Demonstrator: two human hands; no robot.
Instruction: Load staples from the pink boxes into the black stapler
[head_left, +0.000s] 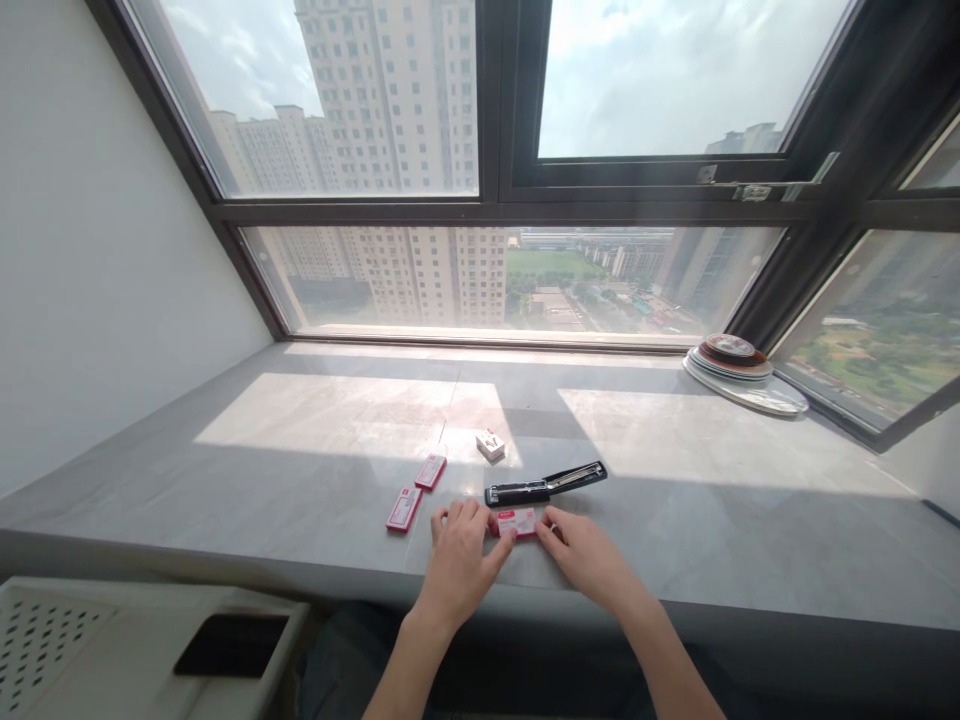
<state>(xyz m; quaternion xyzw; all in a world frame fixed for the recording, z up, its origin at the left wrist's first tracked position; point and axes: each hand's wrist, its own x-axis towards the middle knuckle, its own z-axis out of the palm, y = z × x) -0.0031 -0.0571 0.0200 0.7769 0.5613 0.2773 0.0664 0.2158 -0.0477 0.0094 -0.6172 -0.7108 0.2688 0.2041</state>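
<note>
Between both hands is a small red and white box [517, 522], close to the front edge of the sill. My left hand [463, 550] has its thumb and fingers closed on the box's left end. On the right end, my right hand [581, 553] pinches with thumb and forefinger. Just beyond the box lies a black stapler [517, 493], swung wide with its metal magazine showing. Two more red and white boxes, a nearer one [404, 509] and a farther one [431, 472], lie left of my hands. A small white box [490, 445] sits behind the stapler.
A stack of plates [739, 375] stands at the far right by the window. The grey stone sill [300, 490] ends at a front edge near my wrists. A white perforated plastic item [112, 640] with a dark rectangular opening is at lower left.
</note>
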